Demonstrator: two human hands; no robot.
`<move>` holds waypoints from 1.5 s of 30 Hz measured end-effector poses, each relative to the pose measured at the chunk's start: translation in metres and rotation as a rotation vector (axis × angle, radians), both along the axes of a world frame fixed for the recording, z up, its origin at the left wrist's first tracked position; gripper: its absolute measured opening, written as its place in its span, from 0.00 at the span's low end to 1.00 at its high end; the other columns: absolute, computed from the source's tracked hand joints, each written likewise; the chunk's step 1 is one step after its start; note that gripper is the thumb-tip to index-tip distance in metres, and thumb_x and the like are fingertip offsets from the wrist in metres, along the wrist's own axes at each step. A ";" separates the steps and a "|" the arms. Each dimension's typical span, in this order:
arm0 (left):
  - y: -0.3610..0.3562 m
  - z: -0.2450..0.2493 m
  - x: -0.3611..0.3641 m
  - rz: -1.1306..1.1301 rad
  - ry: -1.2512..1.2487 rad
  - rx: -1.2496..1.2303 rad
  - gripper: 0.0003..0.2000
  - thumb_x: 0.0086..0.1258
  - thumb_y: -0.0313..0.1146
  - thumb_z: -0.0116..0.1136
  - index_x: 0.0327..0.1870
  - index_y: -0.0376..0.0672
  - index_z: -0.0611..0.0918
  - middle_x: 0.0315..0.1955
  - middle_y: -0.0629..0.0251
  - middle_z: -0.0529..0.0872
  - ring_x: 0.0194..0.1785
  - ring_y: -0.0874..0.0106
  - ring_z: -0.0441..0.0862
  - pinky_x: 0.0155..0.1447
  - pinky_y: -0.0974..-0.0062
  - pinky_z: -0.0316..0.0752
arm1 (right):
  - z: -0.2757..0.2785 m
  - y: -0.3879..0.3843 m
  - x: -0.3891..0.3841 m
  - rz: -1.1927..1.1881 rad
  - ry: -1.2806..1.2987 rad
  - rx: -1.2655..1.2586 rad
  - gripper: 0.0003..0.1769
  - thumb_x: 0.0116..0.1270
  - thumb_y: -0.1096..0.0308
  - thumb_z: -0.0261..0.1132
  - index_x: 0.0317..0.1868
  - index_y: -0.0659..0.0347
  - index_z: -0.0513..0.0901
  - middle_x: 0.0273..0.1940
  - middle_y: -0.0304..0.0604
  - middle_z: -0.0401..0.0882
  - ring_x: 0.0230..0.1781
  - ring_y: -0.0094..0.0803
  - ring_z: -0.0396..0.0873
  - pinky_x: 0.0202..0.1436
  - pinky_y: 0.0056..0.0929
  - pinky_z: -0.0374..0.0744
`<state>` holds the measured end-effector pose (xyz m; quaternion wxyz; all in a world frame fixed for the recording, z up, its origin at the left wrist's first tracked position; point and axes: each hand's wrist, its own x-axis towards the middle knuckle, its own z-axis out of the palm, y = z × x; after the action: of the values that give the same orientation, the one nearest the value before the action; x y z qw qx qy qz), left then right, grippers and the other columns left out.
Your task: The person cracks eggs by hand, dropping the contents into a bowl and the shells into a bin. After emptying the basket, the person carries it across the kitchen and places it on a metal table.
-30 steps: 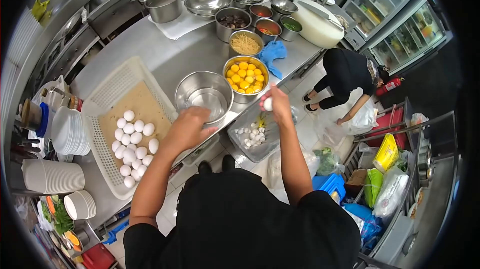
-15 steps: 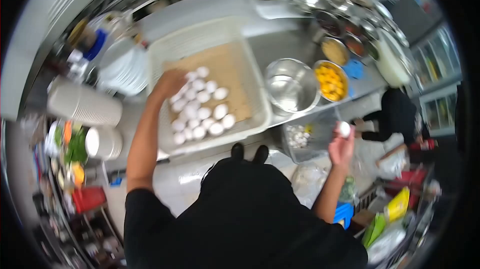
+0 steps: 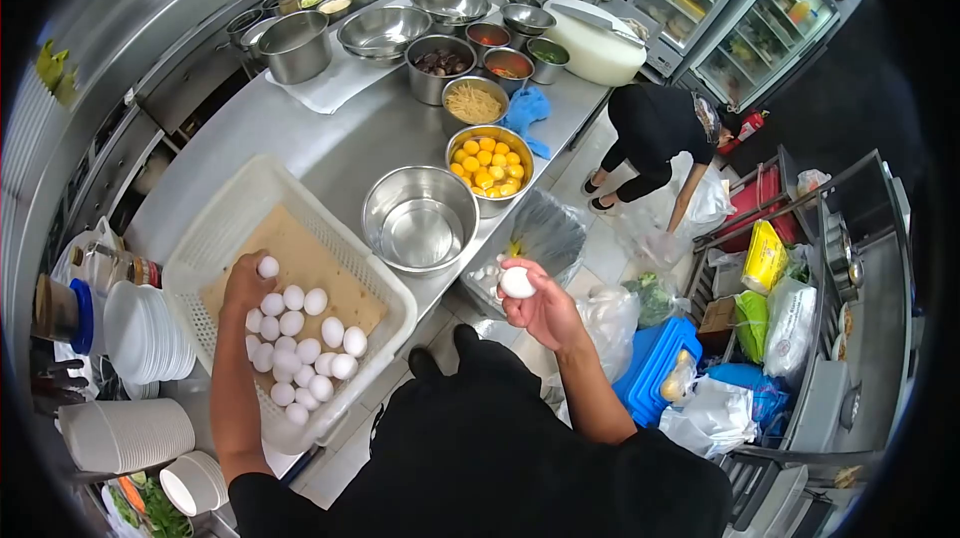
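Observation:
Inside a white plastic crate (image 3: 385, 363), on a sheet of brown cardboard (image 3: 345, 288), lie several white eggs (image 3: 308, 350). My left hand (image 3: 247, 283) reaches in at the crate's left part, fingers closed around an egg (image 3: 268, 266). Over the bin beside the counter, my right hand (image 3: 545, 310) is raised palm up and holds another white egg (image 3: 517, 282) in its fingertips. A steel bowl (image 3: 420, 218) stands on the counter between crate and yolks. Many egg yolks fill a second steel bowl (image 3: 489, 164) behind it.
A lined bin (image 3: 550, 238) with eggshells stands below the counter edge. Bowls of food and a blue cloth (image 3: 526, 116) sit farther back. Stacked plates (image 3: 150, 333) and white containers (image 3: 125, 435) are at left. A co-worker (image 3: 655, 138) bends over bags (image 3: 645, 228) at right.
The view has turned right, so the counter and crate now appear tilted and shifted left. An egg now shows in my left hand's fingers. My right hand still holds its egg.

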<state>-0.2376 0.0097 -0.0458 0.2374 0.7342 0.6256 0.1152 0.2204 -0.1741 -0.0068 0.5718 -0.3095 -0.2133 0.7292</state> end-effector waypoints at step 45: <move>-0.019 0.068 0.230 -0.155 -0.765 -0.180 0.22 0.62 0.36 0.68 0.55 0.37 0.81 0.44 0.64 0.86 0.43 0.77 0.81 0.49 0.78 0.75 | 0.007 0.176 -0.024 0.507 -0.402 0.029 0.20 0.74 0.49 0.56 0.49 0.60 0.74 0.34 0.42 0.83 0.19 0.19 0.75 0.18 0.16 0.72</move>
<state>-0.0076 -0.0088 0.0225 0.5245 0.6595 0.4424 0.3070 0.1967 0.0019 0.0006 0.3225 -0.3761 -0.4026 0.7697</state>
